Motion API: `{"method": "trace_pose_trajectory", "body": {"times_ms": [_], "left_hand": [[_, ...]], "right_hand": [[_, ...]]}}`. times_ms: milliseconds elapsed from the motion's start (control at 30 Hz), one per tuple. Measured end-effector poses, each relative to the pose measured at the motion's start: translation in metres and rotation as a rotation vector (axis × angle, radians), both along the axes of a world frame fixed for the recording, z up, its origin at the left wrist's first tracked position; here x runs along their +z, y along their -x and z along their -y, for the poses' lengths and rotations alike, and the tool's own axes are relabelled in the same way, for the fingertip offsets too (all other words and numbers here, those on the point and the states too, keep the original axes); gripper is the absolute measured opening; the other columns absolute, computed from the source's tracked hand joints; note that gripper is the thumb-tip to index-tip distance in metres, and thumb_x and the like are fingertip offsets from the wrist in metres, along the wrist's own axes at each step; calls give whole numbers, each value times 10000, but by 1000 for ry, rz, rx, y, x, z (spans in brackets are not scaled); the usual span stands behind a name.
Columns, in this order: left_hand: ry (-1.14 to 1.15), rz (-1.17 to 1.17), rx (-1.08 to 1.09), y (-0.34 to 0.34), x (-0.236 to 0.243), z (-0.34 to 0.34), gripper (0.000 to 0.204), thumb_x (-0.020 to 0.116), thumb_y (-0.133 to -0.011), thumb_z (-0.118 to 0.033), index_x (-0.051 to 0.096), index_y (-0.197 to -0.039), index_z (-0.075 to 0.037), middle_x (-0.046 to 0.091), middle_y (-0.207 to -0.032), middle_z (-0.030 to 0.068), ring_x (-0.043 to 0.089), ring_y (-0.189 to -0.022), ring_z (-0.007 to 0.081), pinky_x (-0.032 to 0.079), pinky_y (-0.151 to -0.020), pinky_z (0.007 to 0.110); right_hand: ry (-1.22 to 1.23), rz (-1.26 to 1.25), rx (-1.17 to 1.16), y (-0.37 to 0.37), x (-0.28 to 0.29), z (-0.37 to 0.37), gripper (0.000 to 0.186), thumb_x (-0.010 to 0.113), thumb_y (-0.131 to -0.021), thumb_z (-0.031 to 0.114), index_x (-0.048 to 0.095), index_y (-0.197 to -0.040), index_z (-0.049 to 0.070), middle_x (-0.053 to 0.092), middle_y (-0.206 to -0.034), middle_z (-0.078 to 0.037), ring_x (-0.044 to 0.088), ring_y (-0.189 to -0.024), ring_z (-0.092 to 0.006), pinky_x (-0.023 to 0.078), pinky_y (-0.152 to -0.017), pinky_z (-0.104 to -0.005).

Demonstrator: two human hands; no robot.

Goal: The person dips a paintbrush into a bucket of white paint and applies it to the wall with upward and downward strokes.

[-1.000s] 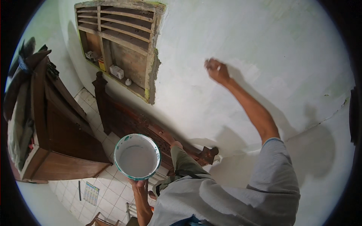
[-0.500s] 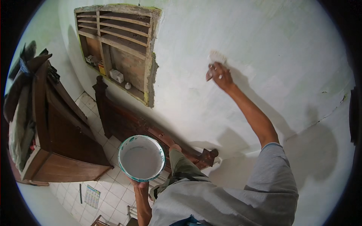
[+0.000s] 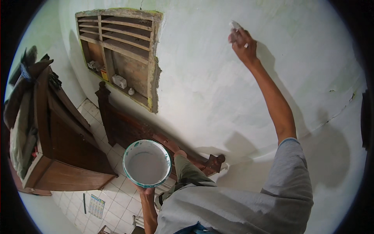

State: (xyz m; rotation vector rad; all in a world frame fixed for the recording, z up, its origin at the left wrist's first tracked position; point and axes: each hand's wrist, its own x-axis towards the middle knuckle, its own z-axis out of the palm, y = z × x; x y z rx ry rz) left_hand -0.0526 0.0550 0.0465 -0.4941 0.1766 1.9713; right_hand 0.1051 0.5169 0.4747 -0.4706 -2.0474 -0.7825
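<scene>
My right hand (image 3: 245,46) is raised high against the pale green and white wall (image 3: 198,66), its fingers closed round a paintbrush (image 3: 235,25). Whitish bristles show just above the fingers, at the wall's surface; the handle is mostly hidden by the hand. Low in front of my body, my left hand (image 3: 146,190) supports a round paint bucket (image 3: 170,165) from below, and most of its fingers are hidden beneath. Inside the bucket is white paint (image 3: 146,168), and green-and-white smears mark its rim.
Left of the painted area, a slatted wooden window frame (image 3: 154,43) holds small items on its sill. Below it runs a dark carved wooden headboard (image 3: 128,121). A brown wooden cabinet (image 3: 74,152) with piled things stands at left. A calendar sheet (image 3: 96,206) lies on the tiled floor (image 3: 120,195).
My right hand has moved up and slightly right along the wall with the paintbrush, and the arm is stretched further. The bucket in my left hand stays nearly in place.
</scene>
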Motion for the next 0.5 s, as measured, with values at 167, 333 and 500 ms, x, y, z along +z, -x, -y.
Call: {"method": "trace_pose_trajectory", "body": {"times_ms": [167, 333, 500], "left_hand": [[-19, -34, -27, 0, -12, 7, 582, 542, -764, -462, 471, -1158, -39, 491, -1176, 133, 480, -1051, 310, 382, -912, 487], [-36, -29, -12, 0, 24, 6, 577, 534, -768, -467, 475, -1156, -43, 498, -1165, 134, 479, -1053, 311, 386, -905, 491], [-5, 9, 63, 2, -2, 8, 572, 520, -777, -457, 473, -1156, -31, 494, -1168, 141, 474, -1061, 311, 385, -905, 494]], "right_hand": [[304, 96, 137, 14, -114, -1, 164, 452, -799, 92, 583, -885, 42, 583, -907, -150, 567, -853, -298, 463, -737, -389], [375, 309, 201, 43, -141, 12, 123, 517, -764, 43, 583, -868, 39, 574, -889, -122, 571, -830, -298, 493, -696, -369], [322, 91, 309, 81, -49, -24, 172, 477, -735, 7, 598, -811, 104, 590, -839, -41, 572, -822, -203, 462, -714, -265]]}}
